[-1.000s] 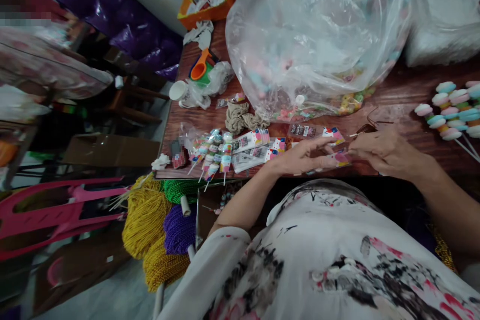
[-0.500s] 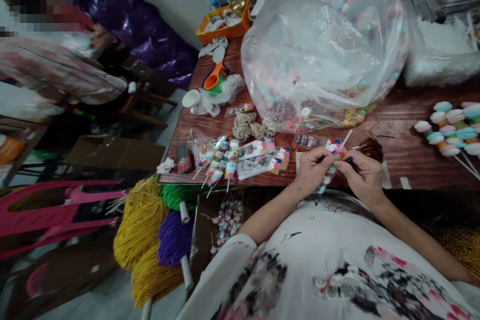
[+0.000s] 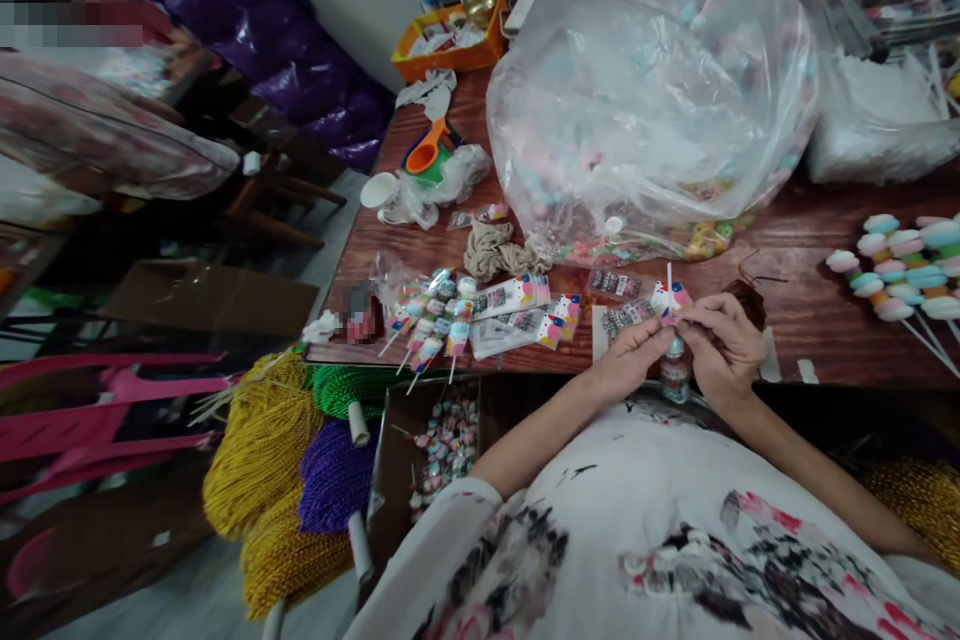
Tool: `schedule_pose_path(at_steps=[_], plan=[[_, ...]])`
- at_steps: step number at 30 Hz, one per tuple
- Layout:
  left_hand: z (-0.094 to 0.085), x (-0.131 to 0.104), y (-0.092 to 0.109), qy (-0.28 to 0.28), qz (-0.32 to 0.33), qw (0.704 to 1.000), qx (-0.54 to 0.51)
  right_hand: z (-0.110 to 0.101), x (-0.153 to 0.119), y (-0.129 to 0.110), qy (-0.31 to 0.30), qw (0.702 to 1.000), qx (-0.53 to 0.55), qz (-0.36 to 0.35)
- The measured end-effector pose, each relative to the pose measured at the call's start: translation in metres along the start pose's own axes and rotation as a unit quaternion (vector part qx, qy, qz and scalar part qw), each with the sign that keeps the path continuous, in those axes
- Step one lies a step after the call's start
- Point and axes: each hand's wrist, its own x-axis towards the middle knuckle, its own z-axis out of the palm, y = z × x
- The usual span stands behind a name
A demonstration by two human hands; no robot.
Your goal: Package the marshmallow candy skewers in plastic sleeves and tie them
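Observation:
Both hands meet at the table's front edge around one wrapped marshmallow skewer [image 3: 676,378]. Its white stick points up between the fingers, and the candy hangs below in a clear printed bag. My left hand [image 3: 630,357] is closed, pinching the bag's gathered neck at the stick. Opposite it, my right hand [image 3: 726,340] pinches the same neck with thumb and fingertips. Just behind the hands lie printed clear bags [image 3: 630,316]. Farther left, several wrapped marshmallow skewers [image 3: 435,320] rest beside more flat printed bags [image 3: 517,315].
A large clear bag of marshmallows [image 3: 645,110] fills the table's middle. Unwrapped marshmallow skewers [image 3: 900,265] lie at right, near a clear tub [image 3: 870,135]. A box of wrapped candy [image 3: 450,440] stands below the edge, beside yellow cord bundles [image 3: 259,450]. A co-worker [image 3: 112,125] sits at far left.
The stick has swung from leaning right to upright, and the wrapped candy now shows hanging below the hands. My right fingers have shifted on the bag's neck. The view has moved slightly.

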Motion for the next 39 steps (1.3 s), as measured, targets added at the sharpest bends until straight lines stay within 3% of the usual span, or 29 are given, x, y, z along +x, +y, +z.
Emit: schedule_pose_path(at_steps=[3, 5, 7, 8, 10, 12, 13, 15, 18, 20, 23, 25, 26, 27, 29, 31, 32, 34, 36, 37, 39], plan=[[-0.004, 0.003, 0.008, -0.039, -0.053, 0.998, -0.015, -0.003, 0.006, 0.001, -0.036, 0.998, 0.028, 0.037], [-0.007, 0.005, 0.012, -0.046, -0.076, 0.996, -0.020, -0.012, 0.015, 0.002, -0.021, 0.999, 0.019, 0.041], [-0.009, 0.007, 0.014, -0.040, -0.088, 0.995, -0.023, -0.026, 0.027, 0.003, -0.003, 0.998, -0.053, -0.042], [-0.011, 0.007, 0.015, -0.037, -0.090, 0.995, -0.026, -0.033, 0.032, 0.003, -0.024, 0.986, -0.112, -0.122], [-0.015, 0.006, 0.015, -0.051, -0.100, 0.993, -0.032, -0.047, 0.040, 0.002, -0.142, 0.917, -0.228, -0.296], [-0.019, 0.005, 0.015, -0.114, -0.129, 0.985, -0.027, -0.054, 0.042, 0.001, -0.257, 0.831, -0.281, -0.407], [-0.022, 0.004, 0.016, -0.154, -0.147, 0.977, -0.015, -0.055, 0.042, 0.000, -0.288, 0.806, -0.282, -0.433], [-0.027, 0.003, 0.019, -0.226, -0.181, 0.957, 0.020, -0.054, 0.038, -0.002, -0.312, 0.790, -0.270, -0.455], [-0.030, 0.001, 0.027, -0.278, -0.176, 0.935, 0.133, -0.050, 0.030, -0.003, -0.316, 0.794, -0.279, -0.438], [-0.027, -0.002, 0.033, -0.272, -0.097, 0.909, 0.301, -0.047, 0.026, -0.002, -0.329, 0.813, -0.300, -0.375], [-0.018, -0.008, 0.035, -0.181, 0.068, 0.801, 0.567, -0.045, 0.024, 0.001, -0.367, 0.859, -0.285, -0.216], [-0.012, -0.008, 0.033, -0.121, 0.128, 0.748, 0.640, -0.044, 0.027, 0.000, -0.396, 0.871, -0.262, -0.124], [-0.011, -0.006, 0.032, -0.102, 0.142, 0.748, 0.641, -0.044, 0.029, -0.003, -0.392, 0.874, -0.267, -0.104], [-0.011, -0.003, 0.031, -0.090, 0.147, 0.765, 0.620, -0.044, 0.031, -0.006, -0.374, 0.876, -0.285, -0.107], [-0.013, 0.005, 0.032, -0.081, 0.120, 0.844, 0.517, -0.045, 0.036, -0.012, -0.306, 0.872, -0.340, -0.173], [-0.017, 0.012, 0.036, -0.098, 0.021, 0.926, 0.364, -0.049, 0.039, -0.017, -0.260, 0.856, -0.363, -0.261], [-0.019, 0.014, 0.038, -0.118, -0.049, 0.949, 0.288, -0.052, 0.039, -0.017, -0.258, 0.850, -0.351, -0.296], [-0.022, 0.014, 0.042, -0.172, -0.177, 0.953, 0.178, -0.056, 0.037, -0.014, -0.275, 0.848, -0.302, -0.337], [-0.022, 0.011, 0.042, -0.220, -0.229, 0.935, 0.155, -0.058, 0.031, -0.009, -0.299, 0.854, -0.265, -0.333], [-0.021, 0.009, 0.041, -0.224, -0.210, 0.934, 0.185, -0.058, 0.028, -0.006, -0.311, 0.858, -0.261, -0.316], [-0.019, 0.004, 0.036, -0.189, -0.094, 0.924, 0.318, -0.055, 0.024, -0.002, -0.336, 0.867, -0.270, -0.251]])
